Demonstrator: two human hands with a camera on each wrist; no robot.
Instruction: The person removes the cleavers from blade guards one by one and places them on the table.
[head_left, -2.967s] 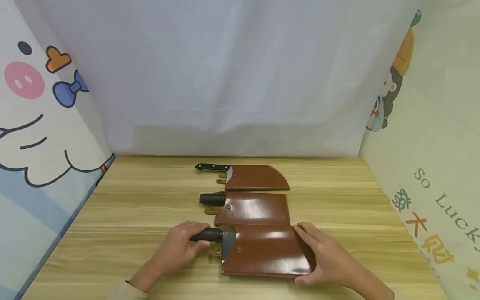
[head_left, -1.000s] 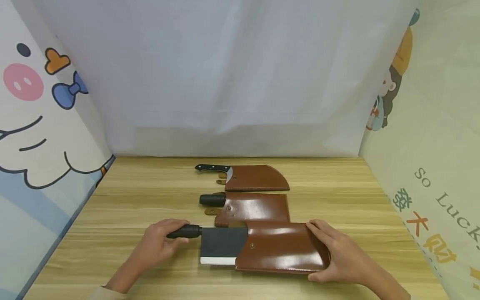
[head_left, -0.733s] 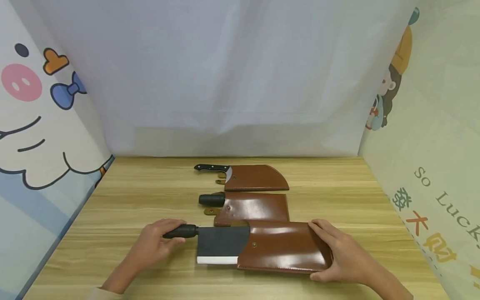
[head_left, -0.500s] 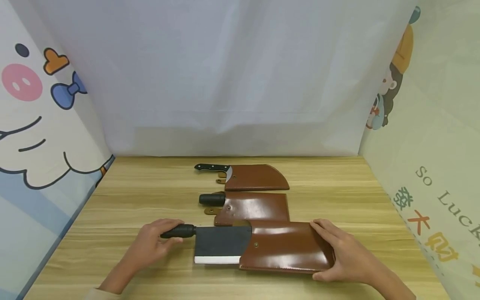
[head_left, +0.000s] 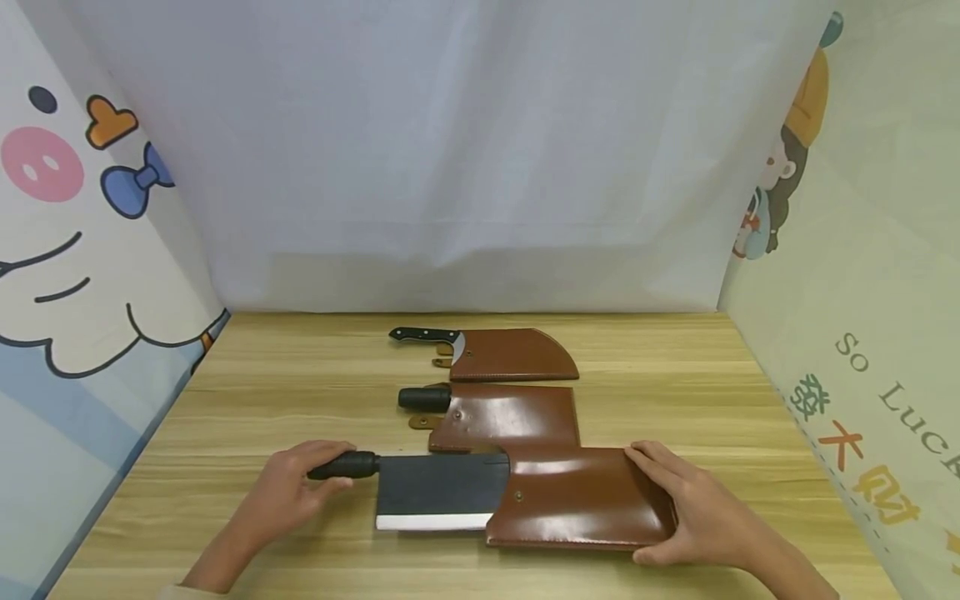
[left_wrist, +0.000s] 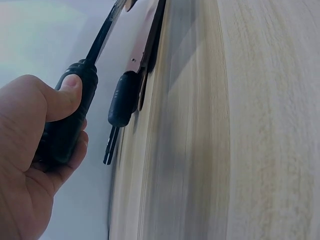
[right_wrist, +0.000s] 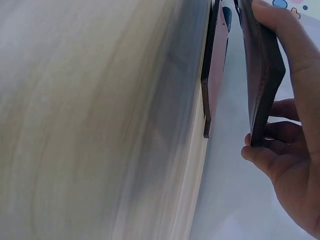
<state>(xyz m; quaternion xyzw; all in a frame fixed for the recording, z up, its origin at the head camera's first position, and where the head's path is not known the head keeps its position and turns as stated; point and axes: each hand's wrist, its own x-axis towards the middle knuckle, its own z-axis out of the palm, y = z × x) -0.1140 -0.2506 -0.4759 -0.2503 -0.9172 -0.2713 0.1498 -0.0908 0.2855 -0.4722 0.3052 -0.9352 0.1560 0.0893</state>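
The cleaver (head_left: 441, 485) lies crosswise at six o'clock on the bench's near side, its long axis running close to nine-to-three; its black handle (head_left: 345, 465) points to nine o'clock and its blade runs toward three, into the mouth of a sheath (head_left: 581, 498) whose closed end faces three. Both wrist views show the pair held up clear of the bench (head_left: 675, 392). The handle is ridged; the exposed blade is flat and dark grey, with a pale strip (head_left: 435, 522) along its six o'clock edge. The sheath is glossy brown, stitched along that same side, with a small metal snap (head_left: 519, 496) near its curved mouth. The left hand (head_left: 288, 483) grasps the handle, thumb laid along it and fingers wrapped beneath; the right hand (head_left: 693, 508) grips the sheath's closed end between thumb and fingers. Toward twelve o'clock lie the middle sheathed knife (head_left: 513, 417) and, beyond it, the far sheathed knife (head_left: 510, 354), both with handles toward nine. Three seconds ago only a narrow band of blade showed; now a broad stretch is out, the left hand having moved toward nine and the right toward three, while the two farther knives have stayed put.
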